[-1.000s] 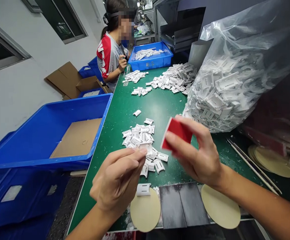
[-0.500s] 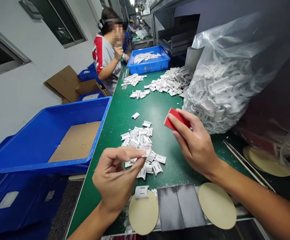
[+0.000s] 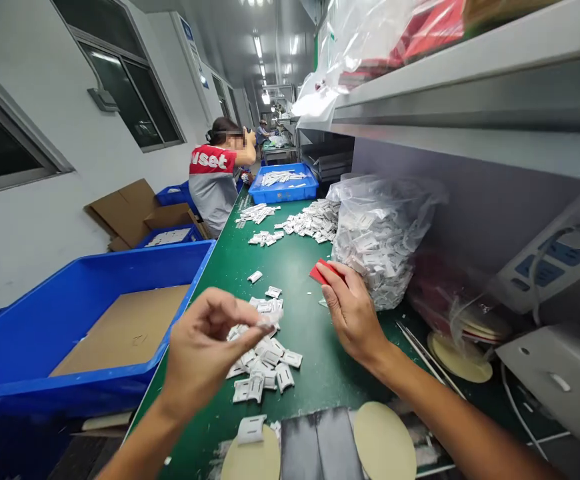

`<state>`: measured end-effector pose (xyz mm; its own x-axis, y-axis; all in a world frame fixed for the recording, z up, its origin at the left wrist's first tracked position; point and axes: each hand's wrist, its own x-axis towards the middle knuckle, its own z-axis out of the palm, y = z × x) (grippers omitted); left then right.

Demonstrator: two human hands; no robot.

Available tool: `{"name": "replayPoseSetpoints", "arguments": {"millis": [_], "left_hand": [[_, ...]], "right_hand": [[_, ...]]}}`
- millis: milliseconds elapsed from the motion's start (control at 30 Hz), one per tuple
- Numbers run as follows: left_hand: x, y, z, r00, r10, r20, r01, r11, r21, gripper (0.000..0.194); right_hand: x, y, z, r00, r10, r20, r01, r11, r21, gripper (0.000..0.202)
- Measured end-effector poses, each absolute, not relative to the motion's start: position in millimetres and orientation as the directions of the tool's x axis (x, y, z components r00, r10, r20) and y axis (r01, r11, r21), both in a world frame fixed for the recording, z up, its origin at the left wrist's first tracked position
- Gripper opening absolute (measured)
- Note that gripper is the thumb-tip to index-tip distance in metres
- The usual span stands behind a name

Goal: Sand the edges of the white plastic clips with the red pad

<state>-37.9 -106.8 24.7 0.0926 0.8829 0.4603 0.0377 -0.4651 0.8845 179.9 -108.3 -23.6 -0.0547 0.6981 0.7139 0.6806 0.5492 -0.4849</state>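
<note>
My left hand [image 3: 210, 347] pinches a small white plastic part [image 3: 272, 319] between thumb and fingers, above a pile of similar white parts [image 3: 270, 360] on the green table [image 3: 310, 340]. A red block [image 3: 324, 272] is held in my right hand [image 3: 353, 310], beside a clear bag of white parts [image 3: 375, 233]. One white part [image 3: 251, 429] rests on the left beige disc [image 3: 257, 460]. Two dark grey sheets [image 3: 317, 443] lie between that disc and a second beige disc [image 3: 385, 440].
A large blue bin [image 3: 115, 267] stands left of the table. Farther back are a blue tray [image 3: 283, 193], more white parts [image 3: 315, 220] and a seated person [image 3: 215, 177]. Thin rods [image 3: 430, 357] and a power strip [image 3: 555, 260] are at right, below a shelf [image 3: 470, 73].
The view has tilted upward, showing the shelf and ceiling lights. The person in the background has leaned forward and raised an arm. Both my hands keep their holds.
</note>
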Motion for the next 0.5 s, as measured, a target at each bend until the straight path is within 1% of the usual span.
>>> {"name": "replayPoseSetpoints", "arguments": {"millis": [33, 67, 133, 167, 233, 300, 400, 500], "left_hand": [[-32, -93, 39, 0.116, 0.873, 0.473, 0.041, -0.480, 0.876, 0.029], [-22, -78, 53, 0.075, 0.853, 0.517, 0.041, -0.521, 0.853, 0.026], [8, -42, 84, 0.061, 0.818, 0.571, 0.040, -0.574, 0.818, 0.019], [26, -24, 99, 0.113, 0.802, 0.586, 0.030, -0.593, 0.805, 0.017], [59, 10, 126, 0.206, 0.784, 0.585, 0.029, -0.603, 0.798, 0.023], [79, 36, 142, 0.273, 0.766, 0.581, 0.062, -0.617, 0.784, 0.028], [65, 60, 136, 0.242, 0.785, 0.571, 0.198, -0.616, 0.763, 0.029], [16, 61, 93, 0.193, 0.841, 0.505, 0.407, -0.537, 0.739, 0.025]], "right_hand": [[179, -107, -24, -0.026, 0.720, 0.694, 0.663, 0.532, -0.526, 0.042], [178, -108, -24, -0.052, 0.723, 0.689, 0.639, 0.554, -0.533, 0.043], [175, -110, -25, -0.154, 0.724, 0.673, 0.578, 0.618, -0.533, 0.045], [173, -111, -26, -0.191, 0.731, 0.655, 0.543, 0.634, -0.550, 0.044], [171, -112, -29, -0.209, 0.761, 0.614, 0.483, 0.626, -0.612, 0.043], [172, -110, -32, -0.160, 0.808, 0.568, 0.430, 0.575, -0.697, 0.043], [172, -104, -35, -0.073, 0.896, 0.439, 0.289, 0.440, -0.850, 0.047], [171, -100, -35, -0.064, 0.974, 0.218, 0.058, 0.222, -0.973, 0.053]]}}
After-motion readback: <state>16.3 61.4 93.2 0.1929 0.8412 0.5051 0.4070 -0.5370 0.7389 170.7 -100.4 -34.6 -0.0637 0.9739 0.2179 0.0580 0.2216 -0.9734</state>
